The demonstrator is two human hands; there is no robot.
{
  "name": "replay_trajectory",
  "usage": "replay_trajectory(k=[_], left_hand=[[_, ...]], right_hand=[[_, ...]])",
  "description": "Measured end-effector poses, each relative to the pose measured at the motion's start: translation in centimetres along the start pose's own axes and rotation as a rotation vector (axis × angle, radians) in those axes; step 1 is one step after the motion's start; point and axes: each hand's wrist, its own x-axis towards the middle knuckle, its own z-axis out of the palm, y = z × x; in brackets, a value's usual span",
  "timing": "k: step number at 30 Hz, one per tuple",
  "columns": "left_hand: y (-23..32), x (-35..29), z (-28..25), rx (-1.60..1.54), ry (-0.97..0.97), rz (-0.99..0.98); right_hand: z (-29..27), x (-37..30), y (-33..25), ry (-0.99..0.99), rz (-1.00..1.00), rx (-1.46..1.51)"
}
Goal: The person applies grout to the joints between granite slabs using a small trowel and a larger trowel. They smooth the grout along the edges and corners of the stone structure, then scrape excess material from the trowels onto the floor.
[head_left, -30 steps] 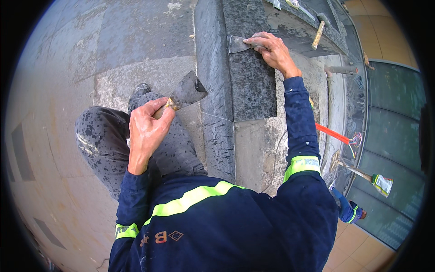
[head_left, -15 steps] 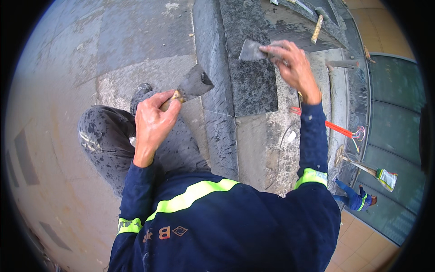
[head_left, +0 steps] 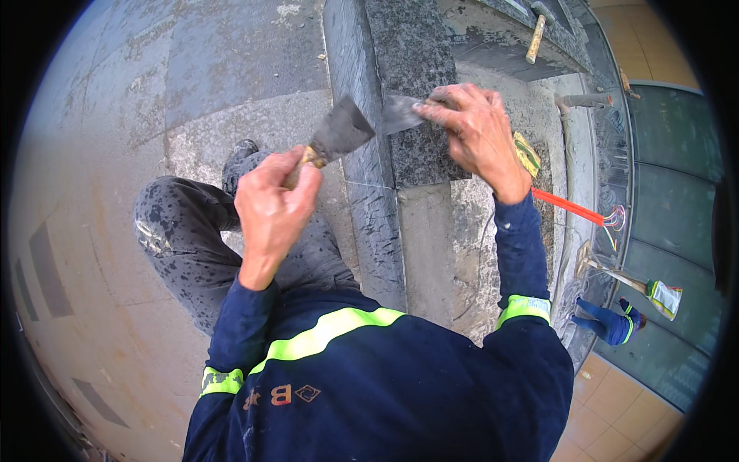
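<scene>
My left hand [head_left: 275, 204] grips the handle of a putty knife [head_left: 344, 132], its broad grey blade tilted up and to the right. My right hand [head_left: 481, 138] pinches a second putty knife [head_left: 399, 115], whose blade points left. The two blades are close together above the long grey stone edging [head_left: 373, 215]; whether they touch I cannot tell. Below my right hand lies a dark speckled stone slab [head_left: 422, 165], partly hidden by the hand and knife. My bent left knee [head_left: 181, 219], in wet-spotted trousers, is beside the edging.
A hammer [head_left: 536, 40] rests on the stone ledge at the far right. An orange conduit [head_left: 568, 204] with loose wires sticks out beside my right forearm, near a yellow packet [head_left: 527, 154]. Farther right are a white-and-green bag [head_left: 663, 299], another person [head_left: 612, 320] and glass panels [head_left: 673, 154].
My right hand has brought its putty knife leftward, close to the left one. The left blade has turned more upright, and the dark lump seen on it earlier no longer shows.
</scene>
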Motion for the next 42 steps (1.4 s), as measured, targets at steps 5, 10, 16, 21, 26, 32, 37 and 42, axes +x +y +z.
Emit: replay_trajectory(k=[5,10,16,21,26,32,37,42], left_hand=[[-1.0,0.2,-2.2,0.065,0.034,0.081],[-2.0,-0.1,-3.3,0.041,-0.053,-0.108],[-2.9,-0.4,-3.4,0.066,-0.063,-0.161],[-2.9,-0.3,-3.2,0.064,-0.072,-0.161],[-2.5,-0.2,-3.1,0.068,-0.091,-0.170],[-2.4,0.1,-2.9,0.066,-0.080,-0.151],[-2.2,0.1,-2.9,0.052,-0.089,-0.152],[-2.2,0.5,-3.1,0.055,-0.079,-0.134]], right_hand=[[3.9,1.3,5.0,-0.019,0.228,0.492],[7.1,2.9,6.9,-0.038,0.153,0.544],[8.5,4.1,7.6,-0.043,0.066,0.443],[8.8,4.1,7.9,-0.039,0.042,0.391],[8.9,4.1,8.0,-0.060,0.067,0.338],[8.4,3.9,7.9,-0.077,0.088,0.257],[7.1,3.6,7.8,-0.091,0.084,0.152],[5.0,4.1,9.1,-0.108,0.062,0.023]])
